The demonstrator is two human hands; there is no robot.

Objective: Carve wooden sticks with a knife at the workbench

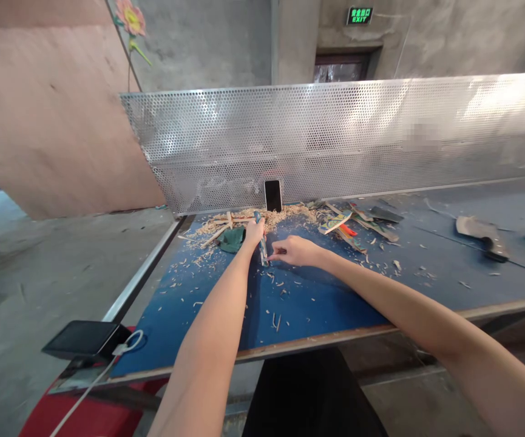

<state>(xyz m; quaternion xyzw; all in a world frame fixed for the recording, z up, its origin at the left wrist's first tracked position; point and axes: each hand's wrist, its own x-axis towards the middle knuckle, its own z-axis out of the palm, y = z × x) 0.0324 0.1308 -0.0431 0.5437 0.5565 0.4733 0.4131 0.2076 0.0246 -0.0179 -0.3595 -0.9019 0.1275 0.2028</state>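
My left hand is closed around a slim tool with a blue end and a metallic lower part; its exact kind is too small to tell. The blue end pokes out above the fist, and the lower end points toward me over the blue tabletop. Beside that lower end, my right hand has thumb and fingers pinched together, at or very close to the tool. Whatever lies in the pinch is too small to make out. A dark green cloth lies just left of my left hand.
Wood shavings are heaped behind my hands, below a phone leaning on a perforated metal screen. Wood strips and scraps lie to the right, with a brown-handled object farther off. A black device with a white cable sits at the left corner.
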